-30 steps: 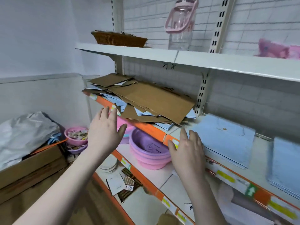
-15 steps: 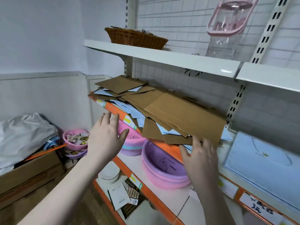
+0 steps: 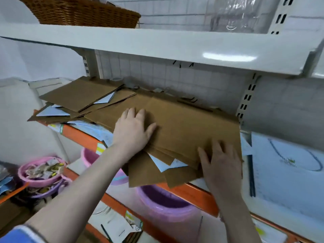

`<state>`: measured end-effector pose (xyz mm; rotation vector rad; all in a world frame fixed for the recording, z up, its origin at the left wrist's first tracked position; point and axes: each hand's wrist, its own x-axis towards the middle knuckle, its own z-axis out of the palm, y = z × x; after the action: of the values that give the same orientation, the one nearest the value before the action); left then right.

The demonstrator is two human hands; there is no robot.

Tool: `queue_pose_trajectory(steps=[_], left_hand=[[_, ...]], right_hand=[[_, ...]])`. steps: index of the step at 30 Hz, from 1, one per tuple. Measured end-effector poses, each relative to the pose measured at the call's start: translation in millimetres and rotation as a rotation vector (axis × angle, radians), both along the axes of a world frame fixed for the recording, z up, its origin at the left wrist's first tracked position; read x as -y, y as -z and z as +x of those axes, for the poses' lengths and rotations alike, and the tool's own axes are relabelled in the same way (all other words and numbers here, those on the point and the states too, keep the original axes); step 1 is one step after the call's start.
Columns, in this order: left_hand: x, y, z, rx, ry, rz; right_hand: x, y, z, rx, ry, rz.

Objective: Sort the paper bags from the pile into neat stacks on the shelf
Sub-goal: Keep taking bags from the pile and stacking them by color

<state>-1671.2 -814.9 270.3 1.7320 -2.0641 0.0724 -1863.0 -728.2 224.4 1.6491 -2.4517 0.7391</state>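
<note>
A messy pile of flat brown paper bags (image 3: 184, 123), with light blue ones poking out between them, lies on the middle shelf (image 3: 82, 135) and overhangs its orange front edge. My left hand (image 3: 133, 130) lies flat on the top brown bag, fingers straight. My right hand (image 3: 220, 163) rests on the pile's front right corner with fingers spread; whether its thumb reaches under the edge is hidden. To the right, a neat stack of light blue bags (image 3: 287, 165) lies on the same shelf.
The upper white shelf (image 3: 157, 44) hangs close above the pile, carrying a wicker basket (image 3: 82, 11) and a clear bottle (image 3: 240, 14). Purple and pink basins (image 3: 164, 202) sit on the shelf below. A pink bowl of scraps (image 3: 42, 171) stands lower left.
Both hands have moved forward from the air in front of the shelf onto the pile. The view has come much closer to the shelf.
</note>
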Motion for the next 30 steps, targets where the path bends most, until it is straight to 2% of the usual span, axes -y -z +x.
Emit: queue_pose_trajectory(steps=[8,15,21,25,30], left_hand=[[42.2,6.1,-19.7,0.067,0.1,0.158],[58.8,-0.8,-23.2,0.047,0.083,0.065],[60.7,3.8,-25.5,0.014,0.079,0.022],[58.6,5.7,-22.6,-0.041,0.101,0.024],[58.9,1.6,-18.9,-0.147,0.107,0.052]], right_hand=[[4.2,1.3,-3.4,-0.002,0.193,0.031],[8.6,-0.1,3.4,0.076,0.443,0.181],[11.4,-1.2,3.4,0.019,0.494,0.131],[11.3,-2.7,7.0,-0.003,0.507,0.036],[16.0,2.2,2.7,0.02,0.445,-0.309]])
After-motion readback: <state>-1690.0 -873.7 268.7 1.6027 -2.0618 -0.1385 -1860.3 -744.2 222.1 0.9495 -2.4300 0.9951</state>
